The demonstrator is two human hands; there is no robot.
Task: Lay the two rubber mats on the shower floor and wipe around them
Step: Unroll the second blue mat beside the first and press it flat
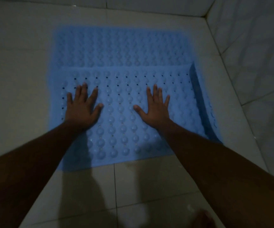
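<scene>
Head view, dim light: nearest me I see pale floor [87,195] tiles with dark grout lines, bare between my forearms and shadowed by them. Beyond that lies the near mat [124,116], blue, studded with bumps and small holes, its front edge just past a grout line. My left hand [82,109] and right hand [156,107] both rest flat on it, palms down and fingers spread, gripping nothing, well apart from each other. The near mat's left edge meets open tile. Its right edge is turned up in a fold near the foot of the side wall [256,55]. Its far edge overlaps the far mat [121,46], also blue, which lies flat and looks blurred. Open tile runs wide on the left of both mats, with a narrower strip on the right. Past the far mat a band of tile reaches the back wall [149,4], which meets the side wall in the far right corner.
</scene>
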